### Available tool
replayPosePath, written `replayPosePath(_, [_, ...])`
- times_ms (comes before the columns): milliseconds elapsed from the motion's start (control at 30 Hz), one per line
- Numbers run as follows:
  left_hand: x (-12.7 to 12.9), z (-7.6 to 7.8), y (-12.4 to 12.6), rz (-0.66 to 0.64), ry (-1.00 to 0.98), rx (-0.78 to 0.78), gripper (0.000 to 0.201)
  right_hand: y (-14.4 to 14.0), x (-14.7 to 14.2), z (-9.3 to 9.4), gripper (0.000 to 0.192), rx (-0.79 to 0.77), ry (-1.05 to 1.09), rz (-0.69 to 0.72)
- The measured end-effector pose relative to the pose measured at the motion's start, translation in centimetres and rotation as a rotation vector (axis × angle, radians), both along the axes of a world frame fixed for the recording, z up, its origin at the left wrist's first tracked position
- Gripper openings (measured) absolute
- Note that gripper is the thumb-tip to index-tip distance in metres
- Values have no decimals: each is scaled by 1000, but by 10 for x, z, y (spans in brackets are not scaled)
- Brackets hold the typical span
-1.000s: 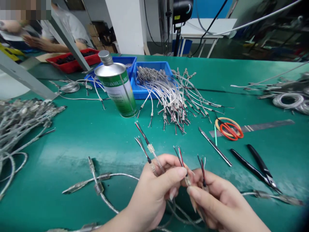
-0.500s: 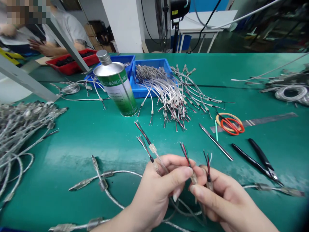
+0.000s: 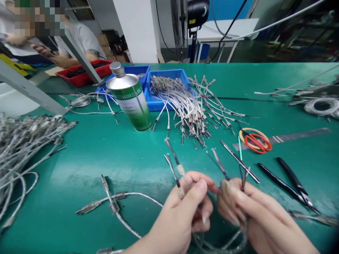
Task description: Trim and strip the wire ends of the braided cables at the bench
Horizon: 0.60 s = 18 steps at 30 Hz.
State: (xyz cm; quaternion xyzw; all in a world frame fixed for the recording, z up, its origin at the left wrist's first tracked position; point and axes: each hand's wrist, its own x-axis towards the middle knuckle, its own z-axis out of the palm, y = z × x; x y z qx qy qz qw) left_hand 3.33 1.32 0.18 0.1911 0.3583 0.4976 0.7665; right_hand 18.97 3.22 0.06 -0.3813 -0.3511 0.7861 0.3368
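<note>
Table [image 3: 111, 151] was green, smooth, faintly glossy. Tray [image 3: 155, 106], blue plastic, overflowed with pale bundle [image 3: 185, 106]. Can [image 3: 132, 102] was metal, cylindrical; green band appeared to read BAOLI, finer print illegible. Right hand [image 3: 254, 204] was closed on two cables [image 3: 222, 168]; left hand [image 3: 185, 208], just beside, half curled, had two more tucked between thumb and forefinger. Cutters [image 3: 280, 181] had black, curved grips. Held cables hung over table, jackets translucent, wire ends red, black, white.
</note>
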Motion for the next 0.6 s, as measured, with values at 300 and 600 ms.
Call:
replayPosePath(300, [8,-12,-3,-433,-10,54,51,7,3,6,22,-98,31,-46])
replayPosePath(600, [8,-3,-3,-243,169,108,56,8,4,5,15,-55,63,15])
